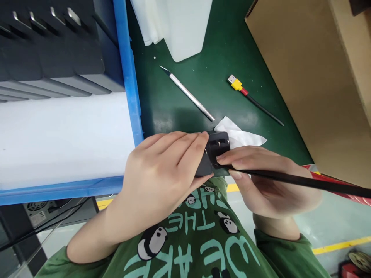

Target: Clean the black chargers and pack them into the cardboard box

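Note:
My left hand [162, 170] grips a small black device [216, 148] at the near edge of the green table [208, 77]. My right hand [261, 179] pinches a black cable [304, 181] where it meets the device's side; the cable runs off to the right. The device shows two small slots on its top face. Its lower part is hidden under my left fingers.
A craft knife [188, 94] lies on the table beyond the device. A yellow-and-red USB plug on a black cable [246, 92] lies to its right. White paper [240, 135] sits behind the device. A blue bin [130, 88] with dark units and white foam stands left; a cardboard box [319, 77] right; white bags [179, 23] at the back.

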